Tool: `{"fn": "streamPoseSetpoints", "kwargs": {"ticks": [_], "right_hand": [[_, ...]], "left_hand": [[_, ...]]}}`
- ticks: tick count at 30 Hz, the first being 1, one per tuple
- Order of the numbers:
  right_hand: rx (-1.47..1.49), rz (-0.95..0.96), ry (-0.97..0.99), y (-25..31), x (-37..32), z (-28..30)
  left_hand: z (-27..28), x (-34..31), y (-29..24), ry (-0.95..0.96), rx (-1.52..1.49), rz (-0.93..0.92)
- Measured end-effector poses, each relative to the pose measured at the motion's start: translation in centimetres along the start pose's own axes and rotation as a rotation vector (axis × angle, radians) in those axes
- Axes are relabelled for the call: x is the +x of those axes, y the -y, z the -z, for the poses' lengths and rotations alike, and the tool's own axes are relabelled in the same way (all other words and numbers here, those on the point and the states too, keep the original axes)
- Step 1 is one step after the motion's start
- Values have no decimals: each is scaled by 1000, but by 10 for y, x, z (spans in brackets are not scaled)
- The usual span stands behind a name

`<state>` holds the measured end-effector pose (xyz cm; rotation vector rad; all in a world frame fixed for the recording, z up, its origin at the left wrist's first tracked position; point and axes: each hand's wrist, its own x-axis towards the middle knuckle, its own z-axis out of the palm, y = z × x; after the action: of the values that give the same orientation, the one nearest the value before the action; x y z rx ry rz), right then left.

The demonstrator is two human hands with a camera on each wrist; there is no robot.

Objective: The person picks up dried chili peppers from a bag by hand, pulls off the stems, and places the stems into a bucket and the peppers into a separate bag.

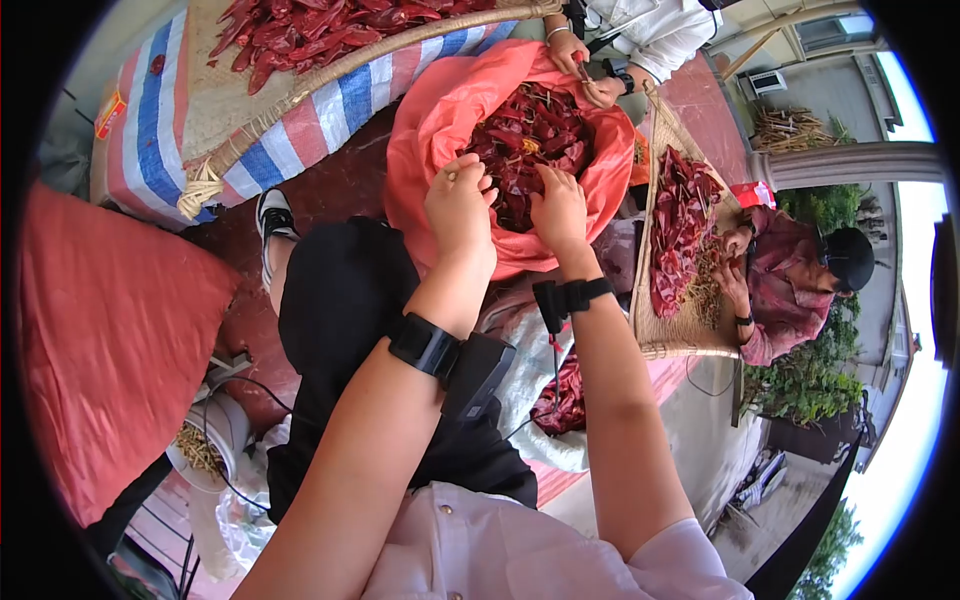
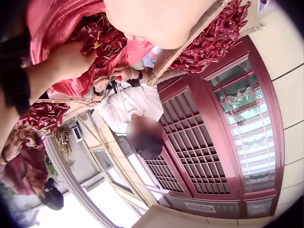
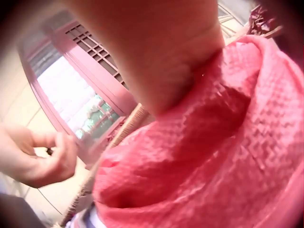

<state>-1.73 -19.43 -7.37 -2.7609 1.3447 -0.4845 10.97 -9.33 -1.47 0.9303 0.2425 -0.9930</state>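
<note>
A red woven sack [image 1: 420,130] stands wide at the mouth, filled with dried red chilies [image 1: 530,130]. My left hand [image 1: 462,215] is above the near left part of its rim, fingers curled and a small stem-like bit [image 1: 452,177] at the fingertips. The right wrist view shows that left hand [image 3: 40,159] with thumb and finger bent together around something small and dark. My right hand [image 1: 560,210] reaches over the near rim, fingertips down at the chilies; its back hides what the fingers do. In the left wrist view the right hand [image 2: 71,59] also reaches toward the chilies.
Across the sack, another person's hands [image 1: 585,75] hold a small red-tipped thing. Woven trays of chilies lie at upper left [image 1: 330,40] and right [image 1: 680,230], where a person in a cap [image 1: 790,280] works. A white bucket [image 1: 215,435] holds stems; red cloth [image 1: 110,350] hangs left.
</note>
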Motion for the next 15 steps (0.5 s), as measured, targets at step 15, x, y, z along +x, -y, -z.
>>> {"fn": "streamPoseSetpoints", "kwargs": {"ticks": [15], "right_hand": [[389,-88,22,5,-6,15]], "left_hand": [[2,-4,16,88,210,95]]}}
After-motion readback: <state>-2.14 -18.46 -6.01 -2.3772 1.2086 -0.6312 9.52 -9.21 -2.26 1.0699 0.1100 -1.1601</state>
